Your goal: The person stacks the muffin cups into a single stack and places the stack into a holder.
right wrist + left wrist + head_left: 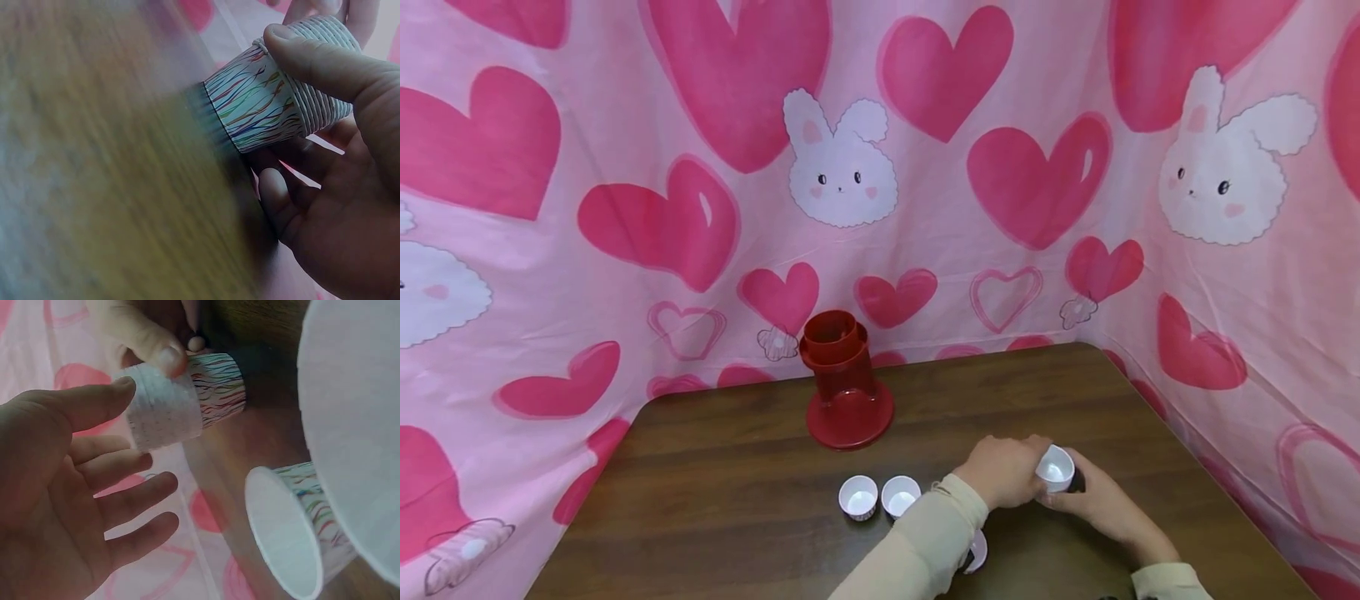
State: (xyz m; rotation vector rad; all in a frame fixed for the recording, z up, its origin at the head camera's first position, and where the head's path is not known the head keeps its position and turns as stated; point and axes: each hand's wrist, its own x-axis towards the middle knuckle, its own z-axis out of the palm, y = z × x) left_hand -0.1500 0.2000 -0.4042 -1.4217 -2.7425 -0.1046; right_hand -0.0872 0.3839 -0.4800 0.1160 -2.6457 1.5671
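A short stack of paper cups, white inside with coloured wavy lines outside, is held just above the brown table near its front right. My right hand grips the stack from the right, its thumb lying across the ribbed rim and its fingers curled underneath. My left hand is beside the stack on the left with relaxed, spread fingers. Only its thumb tip touches the white rim of the stack.
Two single cups stand upright on the table left of my hands. A third cup peeks from under my left forearm. A red plastic holder stands at the back. Pink heart-and-bunny cloth walls the table.
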